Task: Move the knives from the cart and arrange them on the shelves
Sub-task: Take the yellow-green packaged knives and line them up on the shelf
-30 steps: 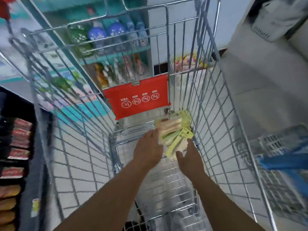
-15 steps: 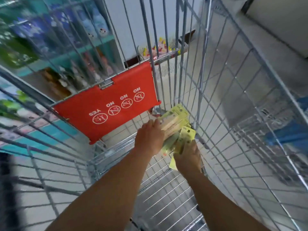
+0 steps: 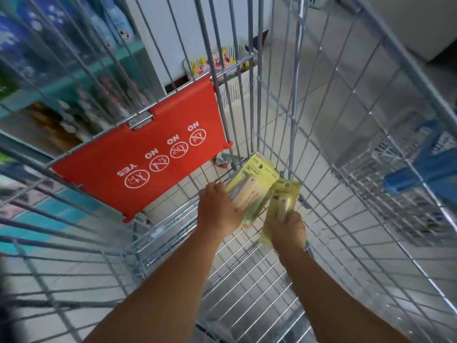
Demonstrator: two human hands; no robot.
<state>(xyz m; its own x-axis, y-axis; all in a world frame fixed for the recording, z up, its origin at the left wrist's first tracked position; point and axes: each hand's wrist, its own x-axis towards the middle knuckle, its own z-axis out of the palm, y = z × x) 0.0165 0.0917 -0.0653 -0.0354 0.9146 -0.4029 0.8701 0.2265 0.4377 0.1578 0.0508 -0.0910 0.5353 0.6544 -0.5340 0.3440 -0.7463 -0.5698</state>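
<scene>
I am at the pick-up step, both arms reaching down into the wire cart (image 3: 346, 134). My left hand (image 3: 218, 214) curls over the edge of one yellow knife pack (image 3: 249, 191); my right hand (image 3: 288, 231) pinches the near end of a second knife pack (image 3: 282, 206). So each grip is closed on a pack. Both packs sit low in the cart's far corner, at about one o'clock from my wrists, just beside each other and overlapping. The left pack runs lengthwise toward one o'clock, the right one nearer twelve, hanging holes at the far ends. Next, I judge, comes lifting both clear of the red seat flap (image 3: 148, 157) and wire walls, then turning to the shelves.
</scene>
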